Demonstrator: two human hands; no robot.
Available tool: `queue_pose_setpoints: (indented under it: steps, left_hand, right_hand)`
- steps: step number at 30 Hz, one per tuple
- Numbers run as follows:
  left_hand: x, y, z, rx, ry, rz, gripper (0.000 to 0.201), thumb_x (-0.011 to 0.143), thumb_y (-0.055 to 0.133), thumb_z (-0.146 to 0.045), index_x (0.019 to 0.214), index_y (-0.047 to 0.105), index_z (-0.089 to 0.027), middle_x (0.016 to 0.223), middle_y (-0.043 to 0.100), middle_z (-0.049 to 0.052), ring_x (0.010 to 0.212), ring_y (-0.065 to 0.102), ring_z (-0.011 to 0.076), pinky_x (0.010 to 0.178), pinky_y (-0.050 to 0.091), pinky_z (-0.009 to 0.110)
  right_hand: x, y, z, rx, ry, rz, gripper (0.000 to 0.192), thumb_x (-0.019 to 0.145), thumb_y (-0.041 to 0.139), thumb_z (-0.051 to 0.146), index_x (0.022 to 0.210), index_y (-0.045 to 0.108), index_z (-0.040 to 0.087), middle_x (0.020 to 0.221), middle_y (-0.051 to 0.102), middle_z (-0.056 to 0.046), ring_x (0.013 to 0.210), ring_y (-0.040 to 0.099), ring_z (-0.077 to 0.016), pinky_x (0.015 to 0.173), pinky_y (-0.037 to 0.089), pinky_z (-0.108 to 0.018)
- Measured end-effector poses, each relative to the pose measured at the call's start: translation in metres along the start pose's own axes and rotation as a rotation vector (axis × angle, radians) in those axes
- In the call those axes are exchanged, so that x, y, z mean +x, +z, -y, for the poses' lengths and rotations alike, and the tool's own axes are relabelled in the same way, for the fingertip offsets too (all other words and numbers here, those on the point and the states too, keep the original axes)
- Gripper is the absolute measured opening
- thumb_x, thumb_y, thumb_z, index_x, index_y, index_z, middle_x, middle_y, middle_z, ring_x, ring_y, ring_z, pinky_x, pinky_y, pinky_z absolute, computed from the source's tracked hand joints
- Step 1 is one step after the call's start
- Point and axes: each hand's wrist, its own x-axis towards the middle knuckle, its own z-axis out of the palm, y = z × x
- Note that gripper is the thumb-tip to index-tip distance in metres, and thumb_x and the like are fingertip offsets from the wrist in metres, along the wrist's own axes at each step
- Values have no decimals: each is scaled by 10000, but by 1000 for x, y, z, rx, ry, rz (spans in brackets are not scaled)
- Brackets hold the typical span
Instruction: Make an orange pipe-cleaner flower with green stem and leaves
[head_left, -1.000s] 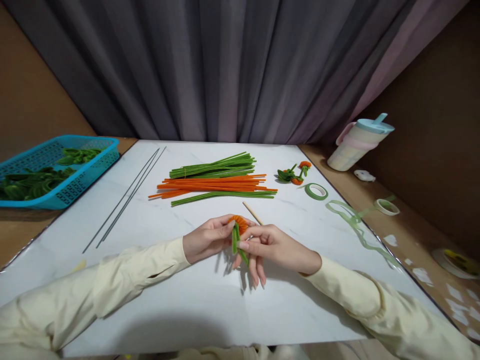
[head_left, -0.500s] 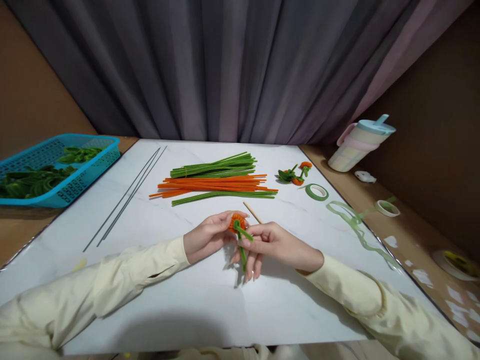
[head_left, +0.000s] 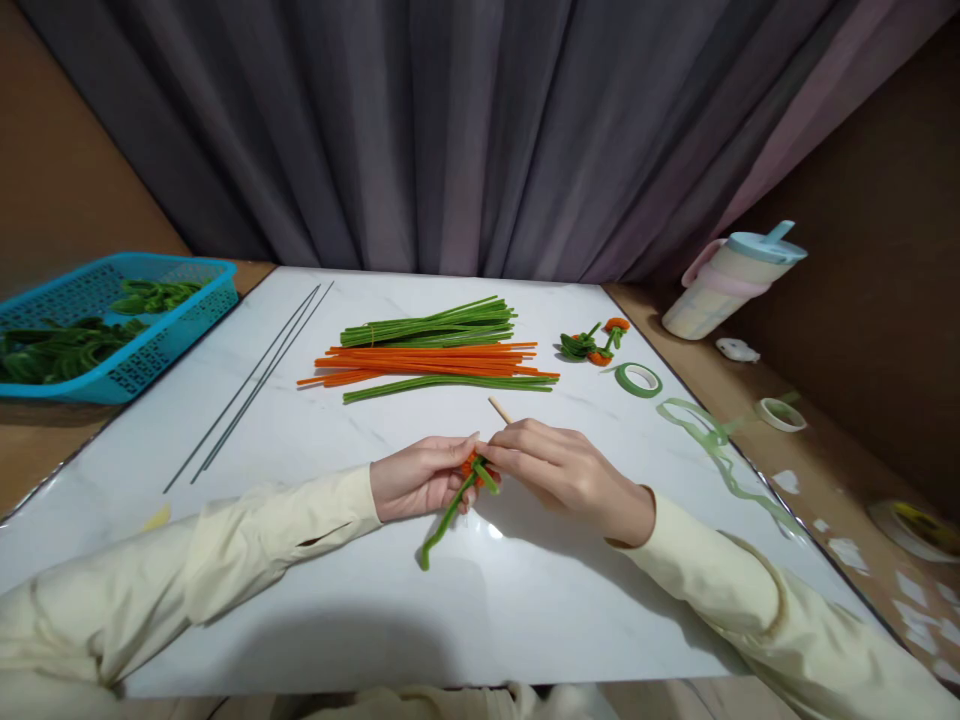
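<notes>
The left hand grasps an orange-and-green piece, its thumb laid along the upper edge and its other fingers curled beneath, with little gap between them. The right hand meets the same piece from the right, back of the hand uppermost; its leading fingers are bent and brought close together, their tips touching the piece at its upper right. The right thumb is largely hidden, so whether these fingers fully pinch cannot be told. The piece is raised above the near-middle part of the bench. It shows a ribbed orange head, partly covered by the fingers, with fuzzy green strands crossing it; one longer strand slants down toward the near left and bends at its end, and a shorter one sticks out to the right. A wooden stick projects just beyond the right hand. On the far side lie green stems, with orange stems directly nearer. Small orange-and-green pieces sit at the far right, near a roll of green tape. Dark wires lie at left, beside a blue basket containing green pieces.
</notes>
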Motion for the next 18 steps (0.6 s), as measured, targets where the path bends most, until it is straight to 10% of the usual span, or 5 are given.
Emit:
queue_pose_setpoints:
  steps: [18]
  left_hand:
    - [0, -2, 0, -58, -78, 46, 150, 880, 500, -231, 854, 546, -91, 634, 616, 39, 551, 650, 128, 532, 571, 216]
  right_hand:
    - [-5, 10, -4, -468, -388, 42, 264, 904, 309, 96, 854, 568, 73, 930, 614, -150, 802, 588, -185, 567, 464, -292]
